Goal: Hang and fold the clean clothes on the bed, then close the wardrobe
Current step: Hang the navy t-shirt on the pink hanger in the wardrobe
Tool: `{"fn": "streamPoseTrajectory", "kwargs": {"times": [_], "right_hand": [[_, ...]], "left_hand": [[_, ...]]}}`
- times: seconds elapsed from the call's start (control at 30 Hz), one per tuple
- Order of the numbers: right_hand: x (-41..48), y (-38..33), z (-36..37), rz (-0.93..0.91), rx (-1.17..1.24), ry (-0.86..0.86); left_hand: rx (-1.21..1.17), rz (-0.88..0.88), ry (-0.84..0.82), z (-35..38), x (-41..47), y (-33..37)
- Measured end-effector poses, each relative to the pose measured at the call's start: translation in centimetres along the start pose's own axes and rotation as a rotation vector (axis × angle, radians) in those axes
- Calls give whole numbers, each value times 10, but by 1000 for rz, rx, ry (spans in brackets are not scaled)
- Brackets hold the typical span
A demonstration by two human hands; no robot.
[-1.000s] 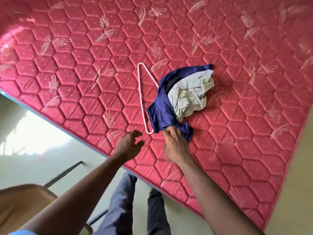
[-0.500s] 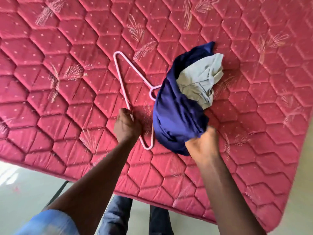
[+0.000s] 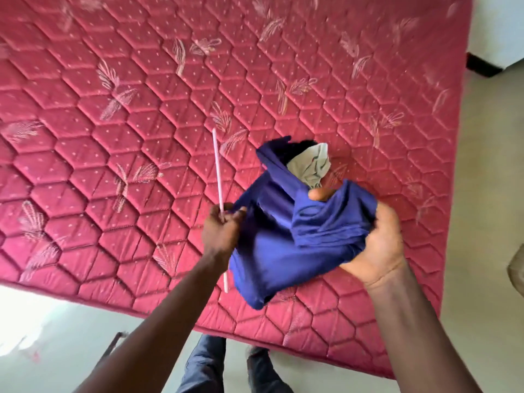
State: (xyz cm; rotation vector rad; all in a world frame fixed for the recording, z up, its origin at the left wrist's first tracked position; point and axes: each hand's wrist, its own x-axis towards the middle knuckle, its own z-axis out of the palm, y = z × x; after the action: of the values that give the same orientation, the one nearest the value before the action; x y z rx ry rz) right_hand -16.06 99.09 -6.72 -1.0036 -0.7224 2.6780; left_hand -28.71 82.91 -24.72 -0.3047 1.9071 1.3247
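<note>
Garment and hanger are both in hand, so the step looks like hanging, at its very start. The left grip [image 3: 221,231] is curled tight round the pink hanger [image 3: 217,165], which shows edge-on as a thin rod running from 12 to 6 o'clock through the fist. The right grip [image 3: 380,248] is cupped palm-up under the bunched blue garment [image 3: 278,251], fingers wrapped into the folds and the thumb poking out on top. The bundle sits between the two grips, just at the hanger's 3 o'clock side, over the near part of the red quilted mattress [image 3: 141,109]. Whether its low corner touches the bed I cannot tell. A grey cloth [image 3: 312,165] is tucked into the bundle's 12 o'clock end.

Next, as I judge it, the grey cloth needs parting out and setting on the bed. Then the blue garment must be shaken open to find a neck or waistband for the hanger. Bunched as it is, no opening shows. The grey piece could slip to the floor [image 3: 482,194] at 3 o'clock. No wardrobe is in view, so folding and closing are not yet done.
</note>
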Motion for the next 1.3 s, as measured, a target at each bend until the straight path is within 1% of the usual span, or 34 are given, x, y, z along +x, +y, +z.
{"fn": "streamPoseTrajectory", "kwargs": {"times": [0.03,0.1,0.13,0.17,0.23,0.3,0.33,0.4,0.43,0.5,0.53,0.6,0.63,0.67,0.7,0.73,0.77,0.8,0.83,0.87,0.9,0.93,0.97,1.0,1.03,1.07,1.1,1.13,1.2,1.27,1.3], "right_hand": [[-9,-12,0,-22,-3,-17],[-35,-33,0,-76,64,-159],[-44,-38,-14,-108,106,-195],[-49,-40,-38,-97,183,-176],[-70,-45,-67,-81,207,1],[-75,-49,-111,-120,199,245],[-80,-41,-135,-172,137,409],[-90,-20,-202,-213,-36,691],[-90,-7,-240,-186,-80,802],[-92,18,-287,-68,-147,1048],[-92,32,-308,-3,-262,1164],[-89,61,-334,130,-644,1275],[-87,77,-339,121,-859,1328],[-82,91,-335,12,-1060,1340],[-77,107,-334,-153,-1251,1234],[-67,125,-329,-272,-1404,1058],[-59,143,-318,-310,-1471,823],[-49,159,-301,-279,-1519,587],[-38,178,-292,-194,-1583,346],[-32,194,-278,-90,-1705,124],[-24,208,-274,-10,-1812,-40],[-16,216,-272,45,-1900,-106],[-10,224,-273,24,-1934,-89],[-5,224,-277,-25,-1932,-1],[-1,222,-285,-97,-1915,123],[0,216,-296,-128,-1914,245],[0,208,-308,-139,-1943,319],[-3,202,-321,-132,-1978,344],[-11,192,-346,-132,-2080,298],[-22,185,-364,-188,-2142,251],[-27,184,-372,-236,-2155,252]], "left_hand": [[43,-7,41,3,-6,-1],[97,-65,94,14,-10,-6],[101,-91,114,23,-7,-12],[110,-104,94,31,-6,-14],[116,-129,-35,55,4,-26],[221,-104,-139,79,4,-38],[292,-89,-144,87,0,-42],[401,-34,-106,95,-15,-55],[432,-5,-86,94,-19,-64],[441,59,-49,87,-28,-85],[418,79,-17,82,-31,-98],[360,119,67,67,-38,-119],[355,137,127,60,-44,-131],[360,176,202,51,-46,-145],[373,202,273,43,-51,-159],[377,226,336,36,-55,-171],[353,223,381,30,-58,-183],[349,208,409,26,-61,-197],[372,181,402,24,-62,-209],[408,148,359,22,-63,-221],[438,132,303,22,-66,-230],[470,123,243,23,-70,-235],[526,139,193,23,-74,-241],[600,179,157,26,-80,-245],[673,235,155,28,-86,-250],[721,294,171,32,-93,-252],[745,355,188,36,-102,-251],[772,416,208,40,-109,-251],[840,513,258,45,-121,-249],[917,587,289,42,-130,-247],[948,621,276,41,-134,-249]]}}
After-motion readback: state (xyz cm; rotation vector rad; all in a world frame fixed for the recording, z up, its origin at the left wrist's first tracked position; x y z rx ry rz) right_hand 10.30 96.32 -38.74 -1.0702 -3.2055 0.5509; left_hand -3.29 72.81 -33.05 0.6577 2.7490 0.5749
